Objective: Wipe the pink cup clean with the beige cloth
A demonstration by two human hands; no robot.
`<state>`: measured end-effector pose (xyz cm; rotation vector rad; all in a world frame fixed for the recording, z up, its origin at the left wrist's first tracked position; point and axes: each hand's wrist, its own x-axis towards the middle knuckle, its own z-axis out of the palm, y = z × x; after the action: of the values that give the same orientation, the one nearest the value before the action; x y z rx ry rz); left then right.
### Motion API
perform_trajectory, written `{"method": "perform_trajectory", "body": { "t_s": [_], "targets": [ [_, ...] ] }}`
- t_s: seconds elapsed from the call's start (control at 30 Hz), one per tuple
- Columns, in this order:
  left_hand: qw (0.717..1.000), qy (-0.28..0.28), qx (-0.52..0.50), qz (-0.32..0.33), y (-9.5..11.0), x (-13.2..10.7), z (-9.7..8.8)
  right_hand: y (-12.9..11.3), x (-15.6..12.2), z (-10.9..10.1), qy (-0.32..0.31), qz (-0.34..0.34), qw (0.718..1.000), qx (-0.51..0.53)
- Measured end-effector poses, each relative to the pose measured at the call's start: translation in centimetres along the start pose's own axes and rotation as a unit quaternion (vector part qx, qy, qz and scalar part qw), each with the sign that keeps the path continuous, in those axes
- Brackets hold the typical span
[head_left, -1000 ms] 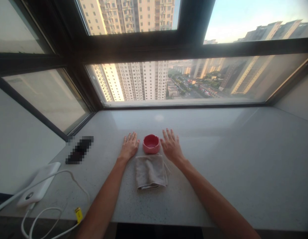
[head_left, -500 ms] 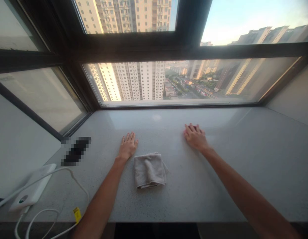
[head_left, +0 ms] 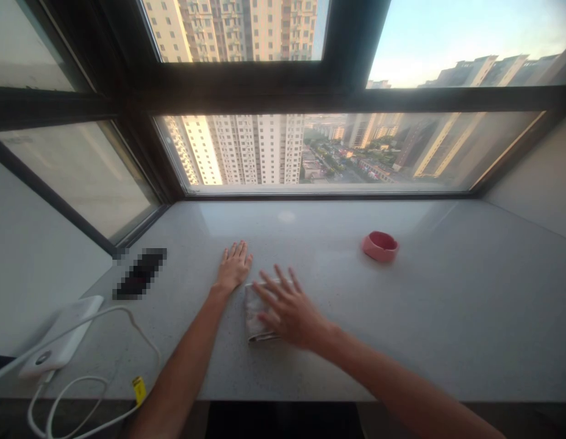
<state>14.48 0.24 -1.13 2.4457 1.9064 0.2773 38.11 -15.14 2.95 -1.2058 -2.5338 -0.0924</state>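
A folded grey cloth (head_left: 255, 311) lies on the pale speckled sill (head_left: 429, 317), partly covered by my right hand (head_left: 290, 308). That hand is slightly blurred, its fingers spread over the cloth; whether it presses on it I cannot tell. My left hand (head_left: 234, 266) rests flat on the sill, just left of and beyond the cloth, fingers stretched out and holding nothing. Off to the right stands a small pink bowl-like dish (head_left: 380, 247) with a notched rim, apart from both hands.
At the left are a white power strip or adapter (head_left: 66, 335), looping white cable (head_left: 141, 329) with a yellow tag (head_left: 139, 390), and a pixelated dark object (head_left: 141, 274). Dark-framed windows (head_left: 274, 196) border the sill at the back and left; a wall rises at right.
My right hand has left the pink dish, which it was covering, and moved left and nearer, over the cloth. The dish now sits farther right. My left hand has stayed in place.
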Motion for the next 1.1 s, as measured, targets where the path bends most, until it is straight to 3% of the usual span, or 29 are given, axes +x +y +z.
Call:
{"method": "perform_trajectory", "body": {
  "t_s": [0.07,0.13,0.23,0.33,0.4,0.47,0.5,0.57,0.67,0.73,0.83,0.93,1.1],
  "targets": [
    [1.000,-0.002,0.001,0.003,-0.1,-0.1,-0.1,-3.2,-1.1,1.5,-0.034,-0.060,0.996,0.060],
    [1.000,-0.004,0.001,0.003,-0.1,-0.1,-0.1,-1.9,-3.6,2.1,-0.043,0.000,0.997,0.059],
    [1.000,-0.008,-0.001,0.001,-0.1,-0.2,-0.1,5.8,-10.1,1.2,-0.033,0.155,0.987,-0.009],
    [1.000,-0.011,-0.005,0.000,0.1,-0.2,0.0,14.4,-18.6,-0.7,-0.012,0.310,0.946,-0.089],
    [1.000,-0.011,-0.007,-0.001,0.2,-0.1,0.1,18.3,-23.4,-1.8,-0.011,0.392,0.912,-0.122],
    [1.000,-0.010,-0.009,-0.003,0.3,0.0,0.3,20.0,-25.5,-2.4,-0.017,0.441,0.886,-0.139],
    [1.000,-0.010,-0.010,-0.004,0.4,0.0,0.3,20.1,-25.2,-2.5,-0.006,0.452,0.879,-0.154],
    [1.000,-0.010,-0.009,-0.005,0.4,0.0,0.3,19.0,-22.1,-2.1,0.037,0.431,0.882,-0.188],
    [1.000,-0.008,-0.006,-0.002,0.4,0.0,0.3,15.6,-13.2,-0.5,0.065,0.325,0.927,-0.177],
    [1.000,-0.008,-0.003,0.003,0.2,-0.1,0.1,13.4,-6.8,0.9,0.021,0.283,0.952,-0.115],
    [1.000,-0.012,-0.004,0.016,0.1,-0.3,-0.1,11.6,-0.3,2.7,-0.056,0.313,0.948,-0.037],
    [0.999,-0.018,-0.011,0.036,0.0,-0.4,-0.2,11.1,1.6,3.8,-0.086,0.327,0.941,-0.014],
    [0.999,-0.018,-0.022,0.047,0.0,-0.5,-0.2,11.4,0.9,4.0,-0.079,0.310,0.947,0.000]
  ]
}}
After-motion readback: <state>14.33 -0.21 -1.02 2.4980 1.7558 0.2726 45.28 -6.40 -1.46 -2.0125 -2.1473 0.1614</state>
